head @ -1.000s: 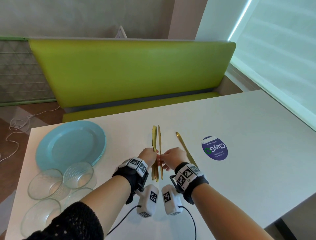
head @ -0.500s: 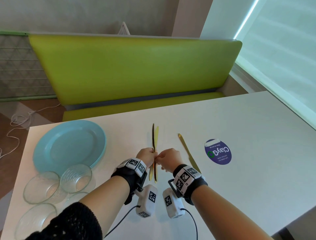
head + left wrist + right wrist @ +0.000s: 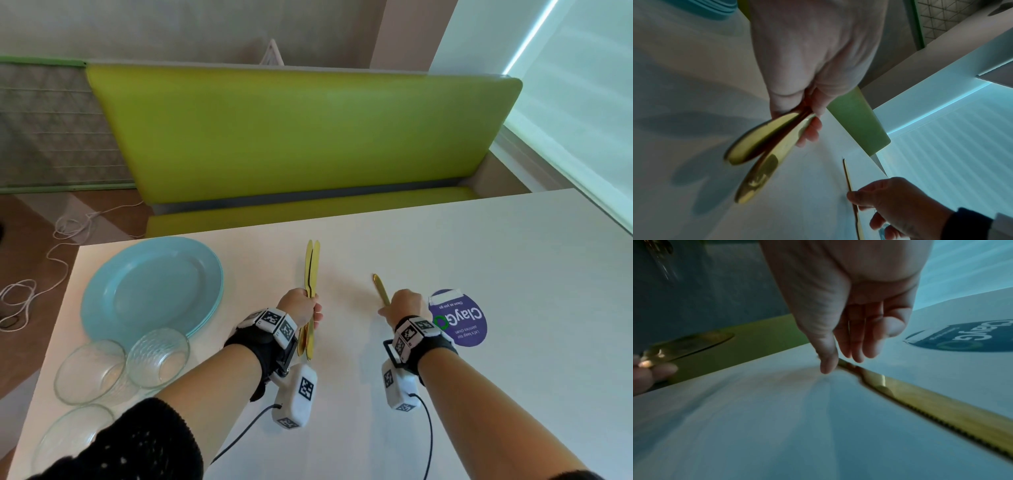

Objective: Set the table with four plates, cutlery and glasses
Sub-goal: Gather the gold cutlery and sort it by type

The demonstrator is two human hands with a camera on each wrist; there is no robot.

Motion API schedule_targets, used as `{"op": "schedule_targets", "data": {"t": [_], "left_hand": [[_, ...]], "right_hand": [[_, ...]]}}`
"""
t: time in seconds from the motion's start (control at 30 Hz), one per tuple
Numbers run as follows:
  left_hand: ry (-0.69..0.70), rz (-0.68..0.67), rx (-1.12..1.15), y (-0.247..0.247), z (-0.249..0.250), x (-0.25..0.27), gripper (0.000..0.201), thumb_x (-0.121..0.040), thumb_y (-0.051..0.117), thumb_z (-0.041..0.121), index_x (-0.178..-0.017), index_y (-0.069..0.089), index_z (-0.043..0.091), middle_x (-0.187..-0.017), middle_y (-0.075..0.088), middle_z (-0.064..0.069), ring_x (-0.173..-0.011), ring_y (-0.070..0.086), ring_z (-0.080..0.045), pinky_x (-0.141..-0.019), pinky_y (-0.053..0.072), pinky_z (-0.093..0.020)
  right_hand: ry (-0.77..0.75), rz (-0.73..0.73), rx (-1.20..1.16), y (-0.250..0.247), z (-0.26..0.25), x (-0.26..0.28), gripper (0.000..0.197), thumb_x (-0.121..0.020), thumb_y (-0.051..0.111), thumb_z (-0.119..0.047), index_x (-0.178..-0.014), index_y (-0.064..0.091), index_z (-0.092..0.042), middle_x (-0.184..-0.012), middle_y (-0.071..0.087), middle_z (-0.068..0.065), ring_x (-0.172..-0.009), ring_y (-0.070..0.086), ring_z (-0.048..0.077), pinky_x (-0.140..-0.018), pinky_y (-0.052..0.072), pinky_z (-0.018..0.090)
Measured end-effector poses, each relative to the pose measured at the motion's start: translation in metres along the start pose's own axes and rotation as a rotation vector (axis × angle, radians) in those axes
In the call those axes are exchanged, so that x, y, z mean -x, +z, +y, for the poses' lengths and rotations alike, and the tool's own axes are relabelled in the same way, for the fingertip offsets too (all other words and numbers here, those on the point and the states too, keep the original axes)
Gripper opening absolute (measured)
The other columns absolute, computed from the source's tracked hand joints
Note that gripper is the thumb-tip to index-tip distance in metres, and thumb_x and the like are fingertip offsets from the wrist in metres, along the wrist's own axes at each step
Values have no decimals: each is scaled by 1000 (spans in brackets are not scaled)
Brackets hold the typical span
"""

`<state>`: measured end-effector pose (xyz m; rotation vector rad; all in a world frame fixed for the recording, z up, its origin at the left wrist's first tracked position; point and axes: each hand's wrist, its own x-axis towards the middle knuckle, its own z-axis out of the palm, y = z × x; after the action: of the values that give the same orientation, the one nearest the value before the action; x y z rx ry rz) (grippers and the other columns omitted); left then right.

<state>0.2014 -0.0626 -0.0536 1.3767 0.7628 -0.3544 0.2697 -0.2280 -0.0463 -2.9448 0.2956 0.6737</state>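
Note:
My left hand [image 3: 301,306] grips a bundle of gold cutlery [image 3: 312,267] by its middle and holds it above the white table [image 3: 513,394]. In the left wrist view the rounded ends of the gold cutlery [image 3: 764,142] fan out below my left hand [image 3: 813,65]. A single gold knife [image 3: 380,289] lies on the table to the right. My right hand [image 3: 406,305] is down over it. In the right wrist view my right hand [image 3: 851,345] has thumb and relaxed fingers on either side of the serrated knife [image 3: 941,402], not closed on it.
A stack of light blue plates [image 3: 150,287] sits at the table's left. Three clear glass bowls [image 3: 157,356] stand in front of it near the left edge. A purple round sticker [image 3: 457,317] lies just right of my right hand. A green bench [image 3: 301,137] runs behind the table.
My right hand has left the bundle, where both hands were together, and moved right onto the lone knife. The left hand keeps the bundle.

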Motion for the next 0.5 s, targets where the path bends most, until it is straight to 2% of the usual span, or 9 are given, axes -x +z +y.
{"op": "schedule_targets", "data": {"t": [0.1, 0.23, 0.4, 0.5], "left_hand": [[4, 0, -32, 4, 1, -3, 23, -100, 38, 11, -79, 46, 8, -70, 50, -6, -58, 50, -18, -55, 44, -29], [-8, -3, -62, 10, 1, -5, 24, -99, 40, 11, -77, 47, 9, -71, 51, -6, -60, 52, -18, -56, 45, -29], [-11, 5, -77, 18, 3, -2, 12, -99, 40, 9, -94, 49, 4, -73, 52, -6, -61, 53, -18, -57, 46, -29], [0, 10, -102, 20, 5, 2, 15, -97, 39, 5, -87, 50, 6, -74, 53, -7, -61, 53, -19, -58, 46, -30]], "right_hand": [[-6, 11, 12, 6, 2, -7, 34, -84, 69, -29, -106, 67, -4, -103, 70, 10, -95, 68, 25, -64, 44, 25], [-9, 77, 60, 2, 9, -10, 21, -91, 57, -18, -105, 66, -5, -107, 69, 11, -100, 66, 27, -70, 47, 28], [-54, 88, 106, 0, 20, -7, 21, -88, 56, -19, -104, 67, -8, -105, 69, 10, -99, 66, 26, -77, 51, 30], [-74, 90, 114, -8, 27, -3, 21, -85, 57, -17, -102, 66, -8, -102, 69, 10, -96, 66, 28, -75, 51, 31]]}}
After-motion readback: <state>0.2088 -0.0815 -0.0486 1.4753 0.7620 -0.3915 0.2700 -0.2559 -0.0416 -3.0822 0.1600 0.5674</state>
